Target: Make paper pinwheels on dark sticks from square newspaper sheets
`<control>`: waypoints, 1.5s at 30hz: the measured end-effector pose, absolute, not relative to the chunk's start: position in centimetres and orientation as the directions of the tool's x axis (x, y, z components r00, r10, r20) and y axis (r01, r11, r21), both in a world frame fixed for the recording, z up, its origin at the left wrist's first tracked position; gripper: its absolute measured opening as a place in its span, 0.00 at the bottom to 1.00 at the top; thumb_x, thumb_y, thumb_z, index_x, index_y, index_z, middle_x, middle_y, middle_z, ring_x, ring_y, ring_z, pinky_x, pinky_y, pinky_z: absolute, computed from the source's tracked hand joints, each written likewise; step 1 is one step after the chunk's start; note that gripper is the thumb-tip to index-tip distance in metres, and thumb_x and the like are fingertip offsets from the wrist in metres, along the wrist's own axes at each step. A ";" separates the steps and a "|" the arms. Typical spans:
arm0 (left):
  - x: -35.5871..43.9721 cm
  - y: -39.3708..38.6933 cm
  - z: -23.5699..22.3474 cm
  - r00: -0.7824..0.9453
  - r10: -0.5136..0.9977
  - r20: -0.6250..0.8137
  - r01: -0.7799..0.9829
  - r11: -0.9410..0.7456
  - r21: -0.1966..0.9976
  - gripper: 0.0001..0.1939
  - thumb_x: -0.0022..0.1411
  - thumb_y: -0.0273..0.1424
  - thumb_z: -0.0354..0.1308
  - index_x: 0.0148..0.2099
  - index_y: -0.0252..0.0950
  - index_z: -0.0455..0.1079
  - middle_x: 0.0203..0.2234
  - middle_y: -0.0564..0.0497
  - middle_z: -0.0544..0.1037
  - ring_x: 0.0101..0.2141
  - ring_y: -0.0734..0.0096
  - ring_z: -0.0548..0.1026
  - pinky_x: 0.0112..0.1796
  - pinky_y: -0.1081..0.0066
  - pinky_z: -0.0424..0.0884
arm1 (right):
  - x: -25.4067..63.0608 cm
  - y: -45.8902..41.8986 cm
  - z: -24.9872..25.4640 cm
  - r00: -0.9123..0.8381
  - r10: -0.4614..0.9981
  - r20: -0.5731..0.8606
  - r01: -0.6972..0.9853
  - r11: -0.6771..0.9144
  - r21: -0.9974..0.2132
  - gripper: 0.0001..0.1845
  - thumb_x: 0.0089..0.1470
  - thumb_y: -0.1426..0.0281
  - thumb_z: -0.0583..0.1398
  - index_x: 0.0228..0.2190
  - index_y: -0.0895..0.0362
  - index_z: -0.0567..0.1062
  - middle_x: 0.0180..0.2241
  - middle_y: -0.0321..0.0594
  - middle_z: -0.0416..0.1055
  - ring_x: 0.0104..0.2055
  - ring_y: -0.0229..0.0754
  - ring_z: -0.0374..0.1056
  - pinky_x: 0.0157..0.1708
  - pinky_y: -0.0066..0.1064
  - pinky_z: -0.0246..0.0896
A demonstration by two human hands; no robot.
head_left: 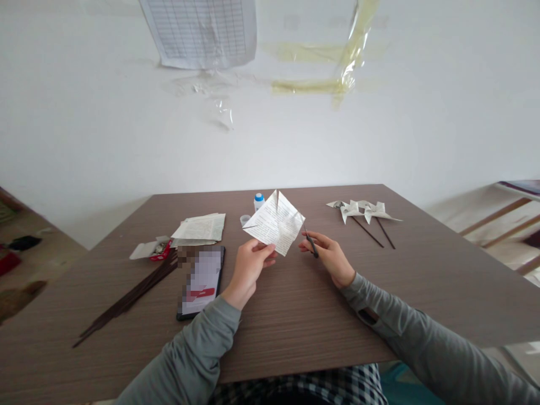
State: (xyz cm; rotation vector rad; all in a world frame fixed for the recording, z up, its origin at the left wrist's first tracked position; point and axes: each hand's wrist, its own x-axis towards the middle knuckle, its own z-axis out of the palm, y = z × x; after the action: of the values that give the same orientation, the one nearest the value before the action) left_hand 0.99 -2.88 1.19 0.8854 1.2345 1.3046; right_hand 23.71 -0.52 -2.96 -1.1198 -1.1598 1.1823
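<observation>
A square of printed paper (270,222) is held up above the table with one corner pointing away from me. Slits run inward from its far corner and its left corner. My left hand (250,267) pinches its near edge between thumb and fingers. In my right hand (329,256) is a pair of dark-handled scissors (311,244), fingers in the handles. The blades reach the paper's right corner; how far they are closed is too small to tell. Behind the paper stand a white bottle with a blue cap (259,201) and a small clear cup (244,220), partly hidden.
Left on the brown table (287,332) are a paper stack (200,229), an open red box (160,249) of small metal pieces, dark sticks (126,295) and a phone (202,284). Two paper pinwheels (373,211) on sticks lie at the right. A white wall (169,140) rises behind.
</observation>
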 end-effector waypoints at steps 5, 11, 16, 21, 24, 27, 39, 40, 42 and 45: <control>0.5 -2.5 1.4 -0.171 0.979 -0.115 -0.237 0.072 0.969 0.16 0.49 0.33 0.86 0.36 0.35 0.84 0.33 0.46 0.89 0.32 0.63 0.86 0.34 0.67 0.85 | 23.7 -0.8 -3.0 -0.035 0.996 0.078 -0.006 0.078 -0.997 0.33 0.50 0.45 0.80 0.50 0.53 0.92 0.42 0.43 0.90 0.47 0.52 0.83 0.50 0.43 0.79; 0.3 -2.3 1.9 -0.206 0.972 -0.109 -0.261 0.052 0.964 0.18 0.47 0.34 0.86 0.34 0.36 0.82 0.33 0.47 0.88 0.32 0.64 0.86 0.34 0.68 0.84 | 23.9 -1.0 -3.2 -0.142 0.988 0.054 0.041 0.060 -0.997 0.32 0.50 0.48 0.80 0.50 0.54 0.92 0.36 0.40 0.88 0.40 0.50 0.82 0.45 0.41 0.79; 0.3 -2.4 2.1 -0.231 0.969 -0.082 -0.272 0.016 0.962 0.19 0.46 0.36 0.85 0.33 0.37 0.80 0.32 0.47 0.88 0.33 0.64 0.87 0.34 0.69 0.84 | 23.7 -1.7 -3.1 -0.233 0.971 0.053 0.055 0.067 -0.996 0.32 0.52 0.49 0.80 0.52 0.55 0.90 0.35 0.41 0.88 0.38 0.49 0.83 0.43 0.40 0.78; 0.1 -2.3 1.9 -0.238 0.969 -0.066 -0.275 -0.002 0.962 0.22 0.45 0.39 0.86 0.34 0.36 0.79 0.32 0.48 0.87 0.33 0.64 0.87 0.34 0.68 0.83 | 23.3 -2.6 -3.0 -0.298 0.954 0.015 0.083 0.041 -0.996 0.33 0.53 0.49 0.81 0.54 0.56 0.90 0.36 0.43 0.90 0.37 0.50 0.84 0.41 0.40 0.79; 0.1 -2.2 1.7 -0.236 0.970 -0.057 -0.270 -0.009 0.963 0.24 0.44 0.41 0.87 0.35 0.36 0.79 0.32 0.48 0.87 0.34 0.62 0.87 0.35 0.67 0.84 | 22.9 -3.1 -2.9 -0.331 0.943 0.007 0.086 0.038 -0.996 0.32 0.53 0.49 0.80 0.52 0.56 0.89 0.34 0.43 0.89 0.35 0.50 0.84 0.40 0.40 0.78; 0.2 -2.3 1.6 -0.235 0.970 -0.054 -0.276 -0.014 0.961 0.26 0.44 0.42 0.88 0.37 0.36 0.80 0.32 0.47 0.88 0.34 0.61 0.88 0.35 0.67 0.84 | 22.4 -3.6 -2.7 -0.360 0.933 0.008 0.092 0.044 -0.995 0.30 0.54 0.48 0.80 0.49 0.55 0.89 0.32 0.43 0.89 0.32 0.49 0.82 0.39 0.41 0.78; 0.4 -2.4 1.8 -0.232 0.971 -0.061 -0.314 -0.015 0.949 0.28 0.41 0.42 0.89 0.38 0.35 0.81 0.32 0.47 0.88 0.34 0.61 0.88 0.35 0.66 0.84 | 21.9 -3.9 -2.7 -0.381 0.924 0.045 0.053 0.070 -0.996 0.30 0.55 0.44 0.80 0.47 0.54 0.87 0.31 0.41 0.88 0.30 0.47 0.82 0.37 0.40 0.78; 0.4 -2.4 1.8 -0.234 0.970 -0.061 -0.318 -0.017 0.948 0.28 0.41 0.42 0.89 0.38 0.35 0.81 0.31 0.47 0.88 0.33 0.61 0.88 0.34 0.67 0.84 | 21.9 -4.0 -2.7 -0.383 0.923 0.048 0.050 0.072 -0.996 0.30 0.56 0.44 0.80 0.47 0.54 0.87 0.31 0.41 0.88 0.30 0.47 0.82 0.37 0.40 0.78; 0.5 -2.5 1.9 -0.239 0.969 -0.055 -0.320 -0.025 0.947 0.28 0.41 0.42 0.89 0.37 0.35 0.81 0.31 0.47 0.88 0.33 0.61 0.88 0.34 0.67 0.84 | 21.8 -4.0 -2.7 -0.388 0.921 0.047 0.041 0.068 -0.997 0.30 0.56 0.45 0.80 0.47 0.54 0.87 0.31 0.42 0.88 0.30 0.47 0.82 0.36 0.39 0.78; 0.5 -2.5 1.8 -0.245 0.968 -0.054 -0.314 -0.026 0.949 0.28 0.41 0.43 0.89 0.38 0.35 0.80 0.32 0.46 0.88 0.34 0.60 0.88 0.35 0.66 0.84 | 21.8 -4.1 -2.6 -0.399 0.916 0.039 0.025 0.054 -0.998 0.30 0.54 0.45 0.81 0.46 0.54 0.87 0.30 0.41 0.88 0.30 0.47 0.82 0.36 0.39 0.78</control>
State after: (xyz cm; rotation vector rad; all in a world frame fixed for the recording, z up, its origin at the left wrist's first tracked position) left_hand 0.51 -2.47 1.84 0.8264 1.1474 1.5143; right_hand 21.80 -4.13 -2.57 -0.9777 -1.5544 1.4488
